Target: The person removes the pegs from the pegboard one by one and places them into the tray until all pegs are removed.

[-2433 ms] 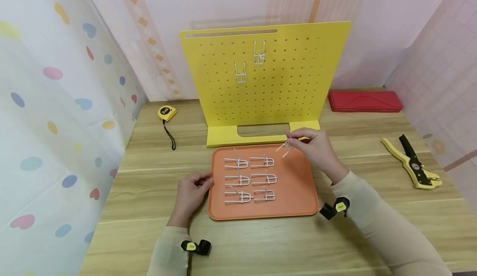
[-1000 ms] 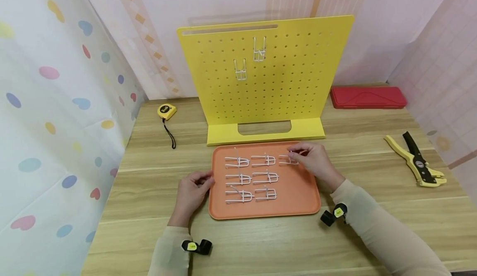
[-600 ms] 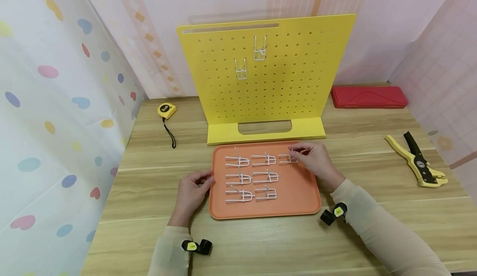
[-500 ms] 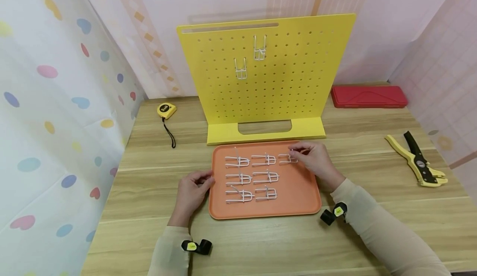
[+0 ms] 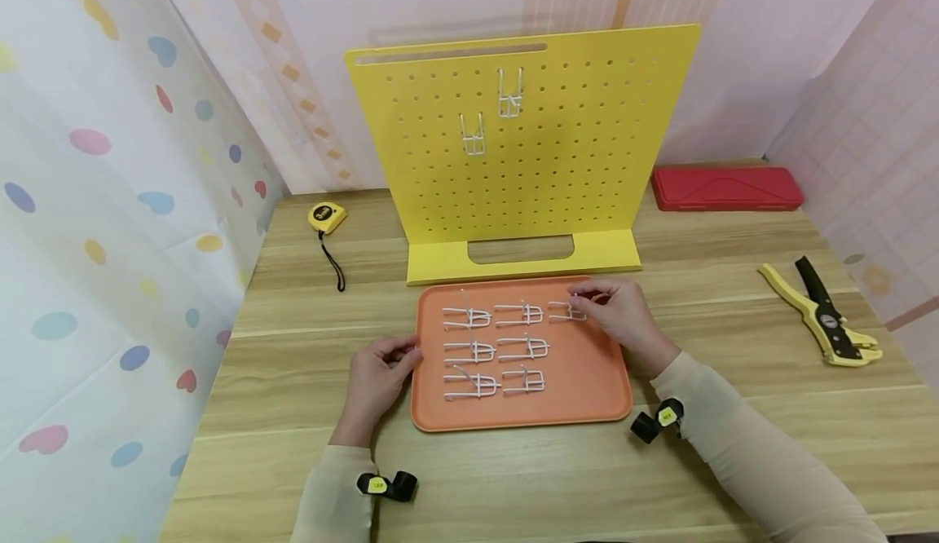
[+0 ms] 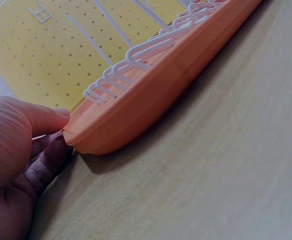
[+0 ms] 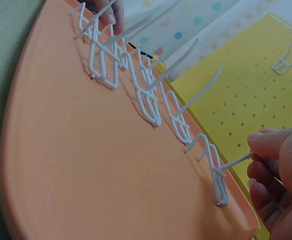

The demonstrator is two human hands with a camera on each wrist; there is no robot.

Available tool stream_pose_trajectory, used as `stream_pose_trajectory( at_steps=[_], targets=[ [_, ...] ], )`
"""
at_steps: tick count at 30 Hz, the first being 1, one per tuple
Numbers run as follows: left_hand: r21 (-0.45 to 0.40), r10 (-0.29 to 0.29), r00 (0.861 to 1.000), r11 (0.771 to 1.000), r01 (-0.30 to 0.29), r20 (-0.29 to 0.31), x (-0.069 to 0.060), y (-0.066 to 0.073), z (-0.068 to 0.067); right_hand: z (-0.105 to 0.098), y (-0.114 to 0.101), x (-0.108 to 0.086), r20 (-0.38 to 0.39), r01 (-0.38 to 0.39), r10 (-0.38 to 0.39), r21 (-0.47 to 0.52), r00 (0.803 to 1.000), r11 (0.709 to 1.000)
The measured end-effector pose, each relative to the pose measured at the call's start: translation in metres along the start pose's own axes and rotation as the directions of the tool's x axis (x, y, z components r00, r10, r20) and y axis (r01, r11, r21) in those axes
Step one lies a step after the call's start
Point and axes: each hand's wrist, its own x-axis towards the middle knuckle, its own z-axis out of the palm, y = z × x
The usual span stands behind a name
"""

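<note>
An orange tray (image 5: 587, 400) lies in front of a yellow pegboard (image 5: 572, 160). My left hand (image 5: 379, 380) pinches its left rim, thumb above and fingers under the edge in the left wrist view. My right hand (image 5: 619, 315) pinches the prong of a white wire pegboard hook (image 7: 218, 182), whose frame rests at the tray's far right corner. Beside that hook, several more white pegboard hooks (image 5: 524, 349) lie in two columns, their prongs sticking up. Two others, an upper hook (image 5: 509, 94) and a lower hook (image 5: 473, 135), hang on the pegboard.
A yellow tape measure (image 5: 326, 217) with a black cord lies at the left. Over on the right are a red case (image 5: 726, 189) and yellow-black wire strippers (image 5: 825, 319). The pegboard's base stands just behind the tray.
My right hand has lowered the hook from above the tray onto its far right corner and still pinches it. The left hand has stayed on the rim.
</note>
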Motion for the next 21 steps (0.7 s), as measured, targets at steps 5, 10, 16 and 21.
stream_pose_trajectory(
  at_steps=[5, 10, 16, 21],
  targets=[
    [-0.005, -0.001, 1.000, 1.000, 0.001, 0.000, 0.0001, 0.0003, 0.0002, -0.0007, -0.0005, 0.0000, 0.000, -0.016, 0.016, 0.015, 1.000, 1.000],
    [-0.005, -0.001, 1.000, 1.000, 0.001, 0.001, 0.0002, -0.0001, 0.0004, -0.0012, -0.0005, -0.0004, 0.001, -0.025, 0.025, 0.015, 1.000, 1.000],
    [-0.008, -0.004, 1.000, 1.000, 0.004, 0.003, -0.0002, 0.0005, 0.0000, -0.0014, 0.0003, -0.0007, -0.001, -0.023, 0.023, 0.023, 1.000, 0.999],
    [-0.010, -0.004, 1.000, 1.000, 0.005, 0.002, 0.0003, 0.0008, 0.0004, -0.0042, -0.0048, 0.0001, -0.032, 0.049, -0.048, 0.036, 0.998, 0.998]
  ],
)
